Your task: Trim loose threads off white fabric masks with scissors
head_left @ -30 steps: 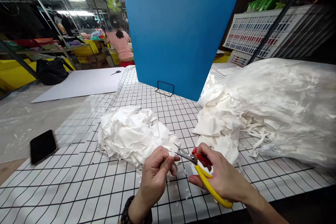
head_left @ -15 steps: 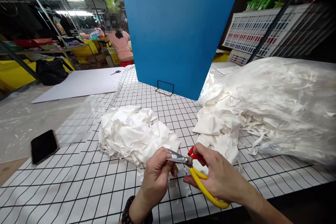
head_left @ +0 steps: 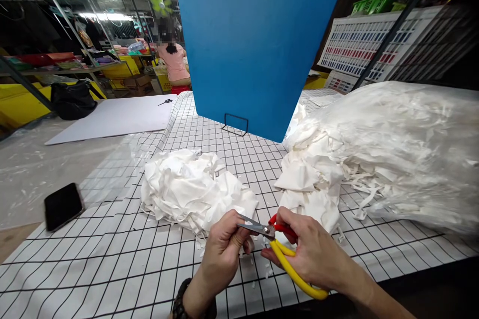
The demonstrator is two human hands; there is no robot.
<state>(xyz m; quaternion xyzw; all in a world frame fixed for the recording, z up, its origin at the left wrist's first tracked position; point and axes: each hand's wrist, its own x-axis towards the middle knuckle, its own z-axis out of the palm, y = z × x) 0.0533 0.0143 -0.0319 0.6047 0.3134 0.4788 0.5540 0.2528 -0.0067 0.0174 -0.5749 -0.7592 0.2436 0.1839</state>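
My right hand [head_left: 312, 254] grips scissors [head_left: 279, 246] with one red and one yellow handle, blades pointing left and nearly closed. My left hand [head_left: 223, 251] is pinched shut just at the blade tips, holding a small white cloth scrap that is mostly hidden by my fingers. Both hands hover low over the black-gridded white table cover [head_left: 112, 269]. Just behind my left hand lies a crumpled pile of white cloth pieces [head_left: 187, 189]. A second white cloth pile [head_left: 310, 179] lies behind my right hand.
A big clear bag of white cloth strips [head_left: 404, 149] fills the right. A blue board [head_left: 258, 45] stands upright on a wire stand behind the piles. A black phone [head_left: 63, 205] lies at left. Tiny white clippings dot the grid. A person works far back.
The scissor blades have closed from open and swung slightly lower and left, against my left fingertips. Both hands have stayed in about the same place.
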